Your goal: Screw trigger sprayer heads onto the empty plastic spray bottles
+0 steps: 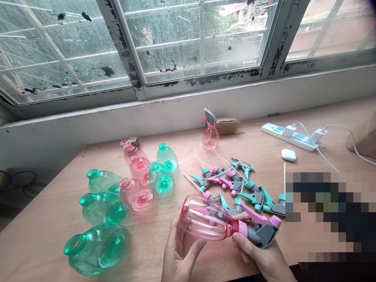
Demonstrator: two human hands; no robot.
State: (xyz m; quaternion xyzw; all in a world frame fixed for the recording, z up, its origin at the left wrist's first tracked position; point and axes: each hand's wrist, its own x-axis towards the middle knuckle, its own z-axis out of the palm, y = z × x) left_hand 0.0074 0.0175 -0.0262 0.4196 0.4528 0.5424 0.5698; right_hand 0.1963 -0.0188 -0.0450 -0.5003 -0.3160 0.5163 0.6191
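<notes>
I hold a pink clear spray bottle [205,219] on its side above the table's near edge. My left hand [178,250] cups the bottle's body from below, fingers wrapped round it. My right hand [260,256] grips the pink and grey trigger head [260,229] that sits on the bottle's neck. Just behind lies a pile of loose trigger heads [237,186] in teal, pink and grey, with clear dip tubes sticking out.
Empty teal bottles [100,244] and pink bottles [136,192] lie on the left of the wooden table [44,219]. An assembled pink spray bottle [210,135] stands at the back. A power strip [289,135] and white case [288,154] sit back right. A blurred patch covers the right.
</notes>
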